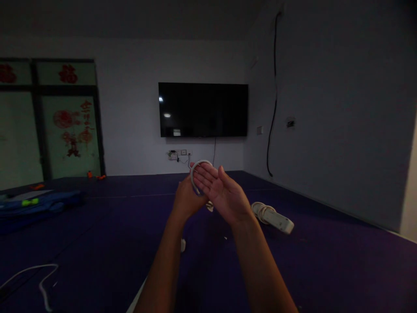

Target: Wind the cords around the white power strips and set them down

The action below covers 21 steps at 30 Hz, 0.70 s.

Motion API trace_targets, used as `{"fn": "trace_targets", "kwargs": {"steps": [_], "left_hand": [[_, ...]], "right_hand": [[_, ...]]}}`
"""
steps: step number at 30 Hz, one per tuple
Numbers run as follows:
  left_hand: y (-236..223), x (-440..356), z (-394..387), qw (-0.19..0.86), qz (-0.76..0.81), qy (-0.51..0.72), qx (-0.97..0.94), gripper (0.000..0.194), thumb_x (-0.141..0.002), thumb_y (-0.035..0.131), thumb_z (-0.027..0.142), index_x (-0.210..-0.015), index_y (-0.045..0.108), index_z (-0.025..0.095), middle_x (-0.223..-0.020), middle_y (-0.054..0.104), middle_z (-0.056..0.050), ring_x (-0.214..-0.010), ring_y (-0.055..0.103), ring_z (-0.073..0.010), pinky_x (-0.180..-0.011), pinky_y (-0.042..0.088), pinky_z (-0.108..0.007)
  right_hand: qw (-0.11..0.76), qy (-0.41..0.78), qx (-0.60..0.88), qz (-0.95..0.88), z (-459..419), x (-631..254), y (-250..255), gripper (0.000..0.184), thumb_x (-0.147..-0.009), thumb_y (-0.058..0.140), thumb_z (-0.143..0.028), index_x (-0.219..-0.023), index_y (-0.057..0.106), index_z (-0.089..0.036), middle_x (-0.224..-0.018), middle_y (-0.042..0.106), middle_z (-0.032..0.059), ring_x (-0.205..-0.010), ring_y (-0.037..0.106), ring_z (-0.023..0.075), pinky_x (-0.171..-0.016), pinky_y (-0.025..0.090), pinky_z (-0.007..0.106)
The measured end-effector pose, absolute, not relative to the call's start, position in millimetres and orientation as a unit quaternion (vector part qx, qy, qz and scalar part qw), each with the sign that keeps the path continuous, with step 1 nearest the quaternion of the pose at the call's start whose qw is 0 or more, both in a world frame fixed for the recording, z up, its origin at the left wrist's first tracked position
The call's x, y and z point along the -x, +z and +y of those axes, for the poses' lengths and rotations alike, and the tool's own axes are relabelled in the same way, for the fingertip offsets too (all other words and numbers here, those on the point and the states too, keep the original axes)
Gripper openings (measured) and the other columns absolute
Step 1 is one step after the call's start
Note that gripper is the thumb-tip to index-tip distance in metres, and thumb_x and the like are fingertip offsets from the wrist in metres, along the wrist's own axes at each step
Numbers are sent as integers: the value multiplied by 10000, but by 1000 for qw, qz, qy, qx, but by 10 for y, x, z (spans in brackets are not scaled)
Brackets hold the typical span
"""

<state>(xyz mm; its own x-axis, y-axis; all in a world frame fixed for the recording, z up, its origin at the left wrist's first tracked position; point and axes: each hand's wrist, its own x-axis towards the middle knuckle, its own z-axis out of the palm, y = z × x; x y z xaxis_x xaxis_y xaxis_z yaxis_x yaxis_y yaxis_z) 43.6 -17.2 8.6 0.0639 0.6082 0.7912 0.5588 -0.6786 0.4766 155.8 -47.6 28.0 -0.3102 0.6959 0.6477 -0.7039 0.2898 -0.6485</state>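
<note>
My right hand (224, 195) is held out in front of me, palm toward me, with its fingers stretched out. A loop of white cable (193, 177) curves over and around the fingertips of this hand. My left hand (187, 198) is right behind those fingers, beside the loop. Its own fingers are mostly hidden, so I cannot see whether they grip the cable. Below the hands, a small pale coiled piece (210, 206) lies on the floor. A white power strip (276, 219) with its cord wound round one end lies right of my right wrist.
The floor (325, 265) is dark purple. Another white cable (42, 282) lies at lower left, and a white object (183, 244) sits beside my left forearm. Blue cloth (58, 202) lies at left. A television (203, 109) hangs on the far wall; a black cable (275, 87) hangs at right.
</note>
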Motion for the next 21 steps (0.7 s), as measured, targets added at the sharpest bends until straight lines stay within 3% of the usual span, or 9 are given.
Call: {"fn": "trace_targets", "kwargs": {"steps": [3, 7, 10, 16, 21], "left_hand": [[54, -533, -163, 25, 415, 576, -704, 467, -673, 620, 174, -1137, 569, 178, -1010, 691, -88, -903, 651, -232, -730, 494, -305], [-46, -580, -70, 6, 487, 558, -672, 281, -649, 667, 234, -920, 640, 166, -927, 694, -93, -867, 642, -240, -709, 472, -310], [-154, -573, 39, 10, 499, 538, -680, 246, -603, 715, 289, -811, 643, 182, -904, 686, -57, -879, 625, -222, -752, 461, -312], [-293, -575, 214, 25, 517, 556, -651, 276, -645, 693, 293, -899, 652, 192, -924, 683, -63, -892, 613, -220, -781, 457, -341], [-256, -538, 197, 46, 498, 544, -674, 317, -647, 713, 351, -919, 661, 198, -979, 688, -68, -938, 619, -233, -866, 446, -401]], "right_hand": [[579, 588, -11, -565, -512, -1525, 274, 452, -770, 596, -557, -1017, 657, -184, -1234, 613, 103, -1237, 486, 242, -1106, 285, 425], [587, 566, -34, -578, -592, -1567, 314, 497, -791, 538, -585, -1059, 647, -182, -1273, 587, 106, -1256, 464, 248, -1105, 279, 434], [615, 528, -36, -584, -680, -1643, 364, 510, -819, 474, -600, -1101, 632, -205, -1302, 565, 91, -1272, 447, 241, -1105, 280, 434], [633, 472, 11, -613, -946, -1744, 441, 620, -804, 392, -681, -1179, 590, -228, -1335, 533, 72, -1308, 399, 250, -1073, 330, 449], [635, 466, 1, -616, -993, -1712, 460, 558, -799, 460, -630, -1186, 581, -247, -1331, 539, 57, -1302, 406, 243, -1079, 323, 446]]}}
